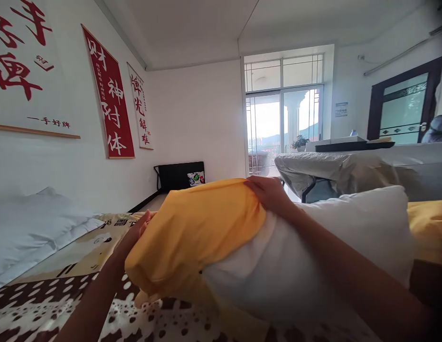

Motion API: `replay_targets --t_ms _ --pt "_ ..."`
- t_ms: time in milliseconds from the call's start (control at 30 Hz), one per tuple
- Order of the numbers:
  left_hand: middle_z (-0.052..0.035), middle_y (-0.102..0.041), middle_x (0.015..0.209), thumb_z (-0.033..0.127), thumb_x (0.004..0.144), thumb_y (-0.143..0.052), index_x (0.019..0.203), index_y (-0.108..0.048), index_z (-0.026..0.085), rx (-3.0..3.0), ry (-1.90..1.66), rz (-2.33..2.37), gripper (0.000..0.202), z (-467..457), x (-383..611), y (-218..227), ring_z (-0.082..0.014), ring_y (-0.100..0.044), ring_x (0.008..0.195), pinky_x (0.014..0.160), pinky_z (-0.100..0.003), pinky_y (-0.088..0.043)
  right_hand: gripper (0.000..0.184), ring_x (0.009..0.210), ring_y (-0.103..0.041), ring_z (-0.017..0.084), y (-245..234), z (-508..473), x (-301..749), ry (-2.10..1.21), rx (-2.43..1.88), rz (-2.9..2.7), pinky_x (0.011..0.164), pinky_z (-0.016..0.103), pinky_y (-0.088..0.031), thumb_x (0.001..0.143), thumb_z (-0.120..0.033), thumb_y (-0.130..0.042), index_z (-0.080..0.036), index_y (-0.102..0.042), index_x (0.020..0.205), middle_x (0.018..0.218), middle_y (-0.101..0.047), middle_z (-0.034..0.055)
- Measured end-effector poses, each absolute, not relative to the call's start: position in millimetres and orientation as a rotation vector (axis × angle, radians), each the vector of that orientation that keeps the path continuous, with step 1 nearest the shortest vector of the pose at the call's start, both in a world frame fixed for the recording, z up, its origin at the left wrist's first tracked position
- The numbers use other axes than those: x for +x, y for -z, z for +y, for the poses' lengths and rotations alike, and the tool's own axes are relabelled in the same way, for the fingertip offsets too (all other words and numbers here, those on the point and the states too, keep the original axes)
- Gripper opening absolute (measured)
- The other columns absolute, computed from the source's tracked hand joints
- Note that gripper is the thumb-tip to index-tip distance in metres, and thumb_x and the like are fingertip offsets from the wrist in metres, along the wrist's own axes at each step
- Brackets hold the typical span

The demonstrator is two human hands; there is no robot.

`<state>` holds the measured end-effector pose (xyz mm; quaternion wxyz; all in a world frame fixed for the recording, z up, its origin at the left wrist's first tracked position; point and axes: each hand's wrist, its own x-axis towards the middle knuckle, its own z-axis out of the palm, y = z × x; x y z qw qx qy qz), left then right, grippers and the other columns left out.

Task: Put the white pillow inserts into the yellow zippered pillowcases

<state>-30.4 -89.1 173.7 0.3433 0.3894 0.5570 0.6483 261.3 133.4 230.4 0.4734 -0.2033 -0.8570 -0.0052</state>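
Note:
A yellow pillowcase (195, 228) is drawn over one end of a white pillow (256, 280). The bare white part reaches to the right, beneath and beyond my right forearm. My right hand (268, 191) is closed on the upper edge of the pillowcase, close to where the white begins. At the far left side of the case, my left hand (139, 230) grips its edge, with most of its fingers hidden behind the cloth. Both lie above a bed cover (81, 256) with brown, white and cartoon patterns.
Another white pillow (42, 232) rests at the left of the bed. Yellow fabric (429, 216) lies at the right edge. Beyond stands a table (316, 164) under plastic sheeting, with a plant (299, 141) nearby. A black folded piece (174, 175) leans by the back wall.

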Motion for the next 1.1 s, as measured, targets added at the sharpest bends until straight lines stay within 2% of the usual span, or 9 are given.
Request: replay_targets --t_ms 133,233,333,433,600,767,867,1000,1100 --pt "-0.0074 -0.067 0.082 0.049 0.069 -0.068 0.105 -0.059 0.018 1.061 -1.666 1.356 0.048 -97 -24 -188 -0.0253 -0.064 0.077 0.066 -0.033 -0.051 0.04 0.056 -0.041 0.012 -233 140 277 -0.143 -0.487 -2.211 0.054 0.023 -0.031 0.083 -0.048 -0.044 -0.018 -0.059 0.061 0.056 -0.051 -0.001" --pt "-0.0041 -0.063 0.083 0.041 0.063 -0.075 0.098 -0.056 0.019 1.12 -1.72 1.439 0.045 -102 -26 -199 -0.0193 -0.06 0.07 0.06 -0.028 -0.048 0.042 0.056 -0.041 0.012 -235 142 287 -0.198 -0.514 -2.124 0.054 0.024 -0.031 0.082 -0.05 -0.045 -0.017 -0.061 0.062 0.055 -0.049 -0.0015" --pt "0.0022 -0.057 0.078 0.037 0.057 -0.077 0.084 -0.054 0.019 1.186 -2.304 1.564 0.04 -100 -24 -218 -0.0108 -0.052 0.063 0.055 -0.019 -0.041 0.041 0.057 -0.044 0.012 -235 142 288 -0.315 -0.487 -2.179 0.054 0.024 -0.033 0.079 -0.051 -0.05 -0.015 -0.065 0.065 0.057 -0.053 -0.0008" --pt "0.0024 -0.056 0.08 0.03 0.062 -0.071 0.081 -0.056 0.019 1.378 -2.667 1.691 0.026 -96 -11 -238 -0.01 -0.051 0.072 0.065 -0.018 -0.042 0.039 0.063 -0.05 0.015 -234 144 279 -0.381 -0.5 -2.012 0.057 0.025 -0.036 0.079 -0.048 -0.049 -0.014 -0.07 0.076 0.065 -0.061 0.002" --pt "0.0012 -0.058 0.085 0.027 0.063 -0.072 0.086 -0.056 0.02 1.685 -2.408 1.711 0.029 -95 8 -251 -0.0126 -0.054 0.08 0.071 -0.021 -0.043 0.037 0.066 -0.053 0.015 -228 150 268 -0.284 -0.484 -1.971 0.062 0.025 -0.038 0.08 -0.044 -0.049 -0.015 -0.071 0.074 0.066 -0.064 0.0023" --pt "0.0014 -0.058 0.073 0.034 0.067 -0.071 0.104 -0.056 0.023 1.536 -2.247 1.244 0.041 -105 -12 -244 -0.013 -0.054 0.071 0.067 -0.024 -0.044 0.036 0.065 -0.054 0.016 -228 156 285 -0.245 -0.591 -1.944 0.061 0.026 -0.038 0.079 -0.041 -0.049 -0.014 -0.072 0.074 0.065 -0.065 0.0027" --pt "-0.0016 -0.062 0.078 0.038 0.066 -0.07 0.101 -0.058 0.02 1.418 -2.308 1.272 0.042 -98 -29 -228 -0.0149 -0.057 0.078 0.066 -0.023 -0.043 0.034 0.067 -0.055 0.016 -227 156 290 -0.226 -0.634 -1.879 0.064 0.026 -0.038 0.079 -0.039 -0.05 -0.014 -0.073 0.08 0.07 -0.068 0.0035" --pt "-0.0077 -0.065 0.1 0.039 0.06 -0.075 0.096 -0.06 0.018 1.507 -1.956 1.633 0.044 -75 -30 -197 -0.0232 -0.057 0.096 0.074 -0.028 -0.047 0.036 0.067 -0.054 0.016 -220 154 287 -0.24 -0.588 -2.004 0.063 0.026 -0.038 0.081 -0.041 -0.049 -0.014 -0.072 0.078 0.069 -0.067 0.0031" --pt "-0.0067 -0.066 0.089 0.039 0.05 -0.079 0.082 -0.061 0.018 1.498 -1.982 1.653 0.042 -59 -24 -181 -0.0239 -0.058 0.089 0.071 -0.03 -0.048 0.036 0.067 -0.055 0.016 -212 157 282 -0.232 -0.575 -2.023 0.063 0.026 -0.038 0.082 -0.043 -0.048 -0.015 -0.071 0.078 0.07 -0.067 0.0028"
